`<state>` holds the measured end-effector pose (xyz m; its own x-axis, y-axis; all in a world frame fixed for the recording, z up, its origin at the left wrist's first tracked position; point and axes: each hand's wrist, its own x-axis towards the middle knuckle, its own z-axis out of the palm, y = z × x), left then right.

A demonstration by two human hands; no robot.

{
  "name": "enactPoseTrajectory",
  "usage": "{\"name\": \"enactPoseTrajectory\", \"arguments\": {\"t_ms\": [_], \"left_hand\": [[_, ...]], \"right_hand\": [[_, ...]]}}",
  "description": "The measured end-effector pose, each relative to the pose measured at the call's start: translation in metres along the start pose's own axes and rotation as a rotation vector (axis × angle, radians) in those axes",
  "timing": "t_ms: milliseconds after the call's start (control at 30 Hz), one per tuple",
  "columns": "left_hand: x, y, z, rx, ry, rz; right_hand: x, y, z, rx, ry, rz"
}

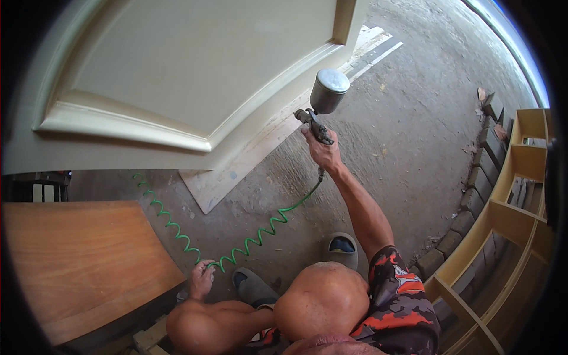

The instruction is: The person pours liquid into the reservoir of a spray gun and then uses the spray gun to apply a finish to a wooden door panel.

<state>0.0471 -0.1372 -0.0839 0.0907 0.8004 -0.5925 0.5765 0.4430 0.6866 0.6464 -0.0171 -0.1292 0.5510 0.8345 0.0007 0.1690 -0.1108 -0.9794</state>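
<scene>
My right hand (323,149) is wrapped round the handle of a spray gun (318,125) with a round metal cup (329,92) on top. The gun's nozzle end points left, close to the edge of a cream panelled door (195,65). From the bottom of the handle a coiled green air hose (258,238) runs down to my left hand (202,280), whose fingers are closed on it. Past that hand the coils continue up and left, out of sight beneath the door.
A pale board (207,192) lies on the concrete floor (408,148) under the door. At the left is a brown wooden panel (89,260). A row of bricks (473,183) and a yellowish wooden frame with compartments (509,222) line the right side. My sandalled feet are below.
</scene>
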Motion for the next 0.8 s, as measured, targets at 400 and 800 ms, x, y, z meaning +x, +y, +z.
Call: {"name": "enactPoseTrajectory", "arguments": {"t_ms": [400, 800], "left_hand": [[0.018, 0.020, 0.022, -0.014, -0.050, 0.034], [0.037, 0.054, 0.054, 0.021, -0.116, 0.121]], "right_hand": [[0.075, 0.016, -0.077, 0.114, 0.090, -0.001], [0.141, 0.023, -0.148, 0.184, 0.205, 0.018]]}}
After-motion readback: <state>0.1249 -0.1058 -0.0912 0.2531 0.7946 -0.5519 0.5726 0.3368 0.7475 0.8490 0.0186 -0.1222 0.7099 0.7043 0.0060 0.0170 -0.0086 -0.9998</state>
